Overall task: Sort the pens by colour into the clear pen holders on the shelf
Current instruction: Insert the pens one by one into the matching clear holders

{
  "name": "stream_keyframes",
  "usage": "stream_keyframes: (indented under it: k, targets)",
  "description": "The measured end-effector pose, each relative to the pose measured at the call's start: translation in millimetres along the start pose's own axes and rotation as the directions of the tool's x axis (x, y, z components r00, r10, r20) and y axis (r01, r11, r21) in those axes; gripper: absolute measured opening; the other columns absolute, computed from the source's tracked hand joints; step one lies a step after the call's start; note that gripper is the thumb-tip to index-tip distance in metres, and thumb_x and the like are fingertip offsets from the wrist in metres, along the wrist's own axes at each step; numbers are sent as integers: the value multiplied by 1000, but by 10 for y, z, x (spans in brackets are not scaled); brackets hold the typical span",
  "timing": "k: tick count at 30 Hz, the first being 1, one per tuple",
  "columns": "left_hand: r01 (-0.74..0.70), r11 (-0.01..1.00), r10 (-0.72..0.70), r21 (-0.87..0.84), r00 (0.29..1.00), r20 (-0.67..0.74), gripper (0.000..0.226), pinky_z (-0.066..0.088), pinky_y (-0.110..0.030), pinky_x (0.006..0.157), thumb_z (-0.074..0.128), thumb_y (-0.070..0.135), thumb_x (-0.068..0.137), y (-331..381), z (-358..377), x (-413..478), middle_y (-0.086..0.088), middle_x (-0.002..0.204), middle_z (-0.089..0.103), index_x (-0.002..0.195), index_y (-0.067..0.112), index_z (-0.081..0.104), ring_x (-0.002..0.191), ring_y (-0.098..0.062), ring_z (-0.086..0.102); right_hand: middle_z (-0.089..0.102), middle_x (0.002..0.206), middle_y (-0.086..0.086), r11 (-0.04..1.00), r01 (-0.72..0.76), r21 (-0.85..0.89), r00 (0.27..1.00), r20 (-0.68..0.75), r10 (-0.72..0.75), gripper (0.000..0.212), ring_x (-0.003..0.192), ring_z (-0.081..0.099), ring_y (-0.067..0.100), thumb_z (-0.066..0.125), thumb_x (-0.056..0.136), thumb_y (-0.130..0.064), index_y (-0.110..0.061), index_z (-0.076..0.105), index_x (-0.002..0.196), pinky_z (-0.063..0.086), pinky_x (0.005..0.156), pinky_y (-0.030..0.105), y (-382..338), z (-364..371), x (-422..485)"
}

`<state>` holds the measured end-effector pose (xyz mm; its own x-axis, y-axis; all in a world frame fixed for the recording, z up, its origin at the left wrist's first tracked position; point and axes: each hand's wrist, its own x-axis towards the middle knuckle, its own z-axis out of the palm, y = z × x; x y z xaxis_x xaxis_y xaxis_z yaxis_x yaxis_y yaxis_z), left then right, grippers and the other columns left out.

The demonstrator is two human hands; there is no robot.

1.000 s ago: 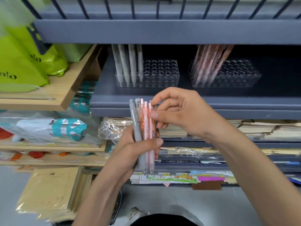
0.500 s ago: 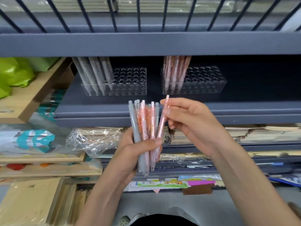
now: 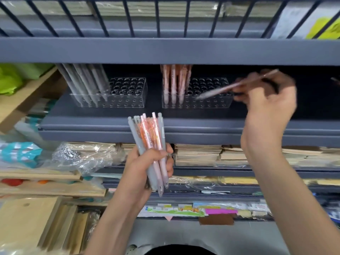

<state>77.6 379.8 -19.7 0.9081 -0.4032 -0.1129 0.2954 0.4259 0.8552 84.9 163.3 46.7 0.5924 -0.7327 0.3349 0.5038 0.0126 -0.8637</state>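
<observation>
My left hand grips a bundle of grey and pink pens upright below the grey shelf. Raised to the shelf opening, my right hand holds one pink pen, blurred and slanted, with its tip over the right end of the right clear holder. That holder has several pink pens standing at its left end. The left clear holder carries several grey pens at its left end.
The shelf above, with its railing, hangs low over the holders. Stacks of brown notebooks and plastic-wrapped goods fill the shelves below. Green bags and wooden shelving stand at the left.
My right hand pulled one pink pen out of the bundle and lifted it up and right to the right holder. The left hand kept the bundle steady. The view shifted right.
</observation>
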Motion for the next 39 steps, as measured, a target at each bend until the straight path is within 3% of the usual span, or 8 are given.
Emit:
stream_keyframes:
  k: [6, 8, 11, 15, 19, 28, 35, 39]
  targets:
    - [-37, 999, 35, -37, 998, -47, 40, 49, -29, 49, 61, 4, 74, -80, 69, -100, -14, 85, 65, 114, 8, 56, 54, -19, 53, 69, 80, -1, 994, 94, 53, 991, 92, -99, 26, 77, 66, 20, 54, 83, 10, -11, 56, 99, 55, 76, 31, 140, 188, 377]
    - [-39, 998, 36, -40, 996, -77, 48, 50, -30, 49, 62, 5, 74, -85, 65, -134, -14, 86, 66, 121, 10, 53, 54, -19, 53, 70, 75, -6, 991, 81, -103, 985, 158, -64, 20, 80, 67, 18, 57, 82, 6, -14, 62, 86, 56, 81, 34, 237, 280, 485]
    - [-35, 999, 30, -40, 993, -117, 52, 51, -30, 48, 64, 4, 72, -86, 35, -190, -13, 86, 68, 122, 10, 51, 54, -20, 54, 70, 105, 12, 863, 143, -484, 965, 263, -12, 24, 113, 59, 32, 63, 84, -17, -5, 69, 104, 46, 101, 45, 358, 386, 600]
    - [-36, 999, 33, -21, 990, -140, 48, 51, -30, 49, 64, 3, 72, -82, 0, -271, -15, 87, 69, 118, 9, 52, 54, -20, 54, 54, 139, 10, 739, 316, -595, 902, 431, -39, 48, 132, 45, 28, 59, 92, -32, -9, 53, 134, 29, 116, 39, 333, 542, 615]
    - [-15, 1000, 11, -21, 987, -161, 48, 51, -32, 50, 71, 4, 66, -88, -35, -328, -14, 86, 65, 111, 7, 55, 56, -22, 56, 53, 140, 4, 642, 412, -647, 837, 546, 13, 46, 129, 46, 23, 50, 99, -40, -16, 49, 139, 25, 97, 15, 332, 663, 622]
    - [-2, 999, -3, -48, 994, -112, 54, 50, -31, 48, 77, 9, 60, -84, -60, -362, -12, 76, 53, 109, 8, 54, 56, -24, 55, 61, 117, 9, 578, 404, -709, 831, 548, 92, 40, 101, 57, 23, 41, 102, -43, -13, 55, 124, 32, 81, 23, 353, 704, 644]
    - [7, 998, -14, -63, 994, -106, 58, 51, -30, 48, 77, 9, 57, -98, 2, -352, -11, 78, 57, 110, 7, 55, 55, -23, 54, 51, 141, 6, 585, 463, -666, 811, 584, 23, 48, 131, 45, 25, 49, 99, -42, -14, 47, 138, 31, 110, 31, 334, 695, 638]
    - [1, 998, -8, -66, 993, -119, 58, 51, -31, 47, 77, 9, 57, -102, 21, -349, -11, 79, 56, 110, 6, 55, 55, -22, 54, 54, 137, 8, 582, 486, -651, 803, 596, -4, 44, 128, 48, 26, 52, 99, -37, -12, 51, 135, 32, 107, 29, 345, 691, 598]
